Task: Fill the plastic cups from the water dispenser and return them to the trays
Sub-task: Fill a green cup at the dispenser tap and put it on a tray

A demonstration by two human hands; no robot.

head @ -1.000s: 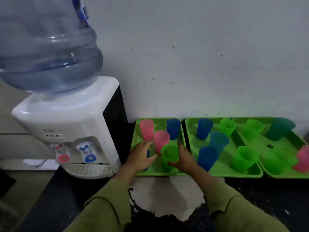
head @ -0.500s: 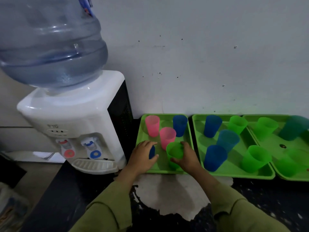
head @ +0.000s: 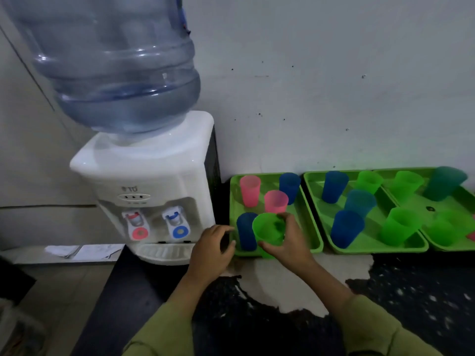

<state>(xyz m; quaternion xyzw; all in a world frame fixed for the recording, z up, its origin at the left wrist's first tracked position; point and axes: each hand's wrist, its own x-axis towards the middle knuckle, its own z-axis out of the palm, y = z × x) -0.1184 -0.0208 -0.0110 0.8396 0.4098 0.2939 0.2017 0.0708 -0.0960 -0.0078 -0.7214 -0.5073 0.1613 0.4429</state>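
Fingers of your right hand are wrapped around a green cup, holding it at the front edge of the left tray; whether it still rests on the tray, you cannot tell. At its 9 o'clock, touching it, stands a blue cup. Your left hand sits just left of that tray, fingers loosely curled and holding nothing. Two pink cups stand at 12 o'clock of the green one. At 9 o'clock of the trays is the water dispenser, its red and blue taps facing you.
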